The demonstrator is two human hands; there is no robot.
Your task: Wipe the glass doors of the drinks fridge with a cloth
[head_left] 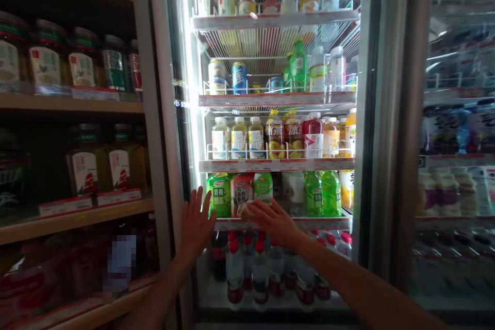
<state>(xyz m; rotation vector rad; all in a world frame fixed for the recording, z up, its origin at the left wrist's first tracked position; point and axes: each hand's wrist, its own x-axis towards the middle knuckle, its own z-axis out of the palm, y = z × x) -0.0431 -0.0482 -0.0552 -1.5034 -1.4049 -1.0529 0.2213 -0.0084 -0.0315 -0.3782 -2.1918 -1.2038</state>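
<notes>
My left hand [197, 219] is open, fingers spread and pointing up, at the left edge of the lit drinks fridge. It seems to rest flat on the glass door [207, 296] or its frame; the exact contact is hard to see. Under the fingers of my right hand [275, 223] is a crumpled pale cloth [245, 210], held against the glass in front of the fourth shelf. Behind the cloth stand a green bottle [219, 197] and a reddish bottle [242, 188], the latter partly covered by it.
Inside, a shelf of tea and juice bottles [240, 139] sits above my hands, and red-capped bottles [260, 268] stand below. Wooden shelving [73, 105] with more bottles is on the left. A metal door frame [398, 139] and another fridge [456, 224] are on the right.
</notes>
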